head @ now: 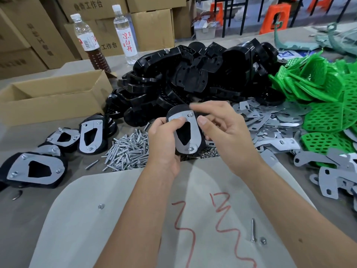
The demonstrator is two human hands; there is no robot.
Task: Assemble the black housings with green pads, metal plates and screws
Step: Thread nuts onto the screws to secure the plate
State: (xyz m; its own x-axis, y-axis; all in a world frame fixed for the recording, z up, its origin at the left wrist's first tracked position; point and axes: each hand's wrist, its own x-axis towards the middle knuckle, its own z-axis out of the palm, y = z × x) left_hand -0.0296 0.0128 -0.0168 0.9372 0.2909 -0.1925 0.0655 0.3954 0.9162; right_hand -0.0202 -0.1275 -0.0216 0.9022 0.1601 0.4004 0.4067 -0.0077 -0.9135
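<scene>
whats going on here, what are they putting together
A person is assembling black plastic housings. The left hand grips one black housing with a grey metal plate on top, thumb pressing the plate, while the right hand works at its upper screw. Finished units lie to the left. A pile of silver screws, loose metal plates, green perforated pads and a heap of bare black housings wait around.

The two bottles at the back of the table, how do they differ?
The left bottle holds a dark brown liquid, filling only its lower part; the right bottle looks filled with clear liquid. The left bottle's label is red and white, while the right bottle's is white with red characters. Both are clear plastic, upright, with white caps, standing before cardboard boxes.
</scene>
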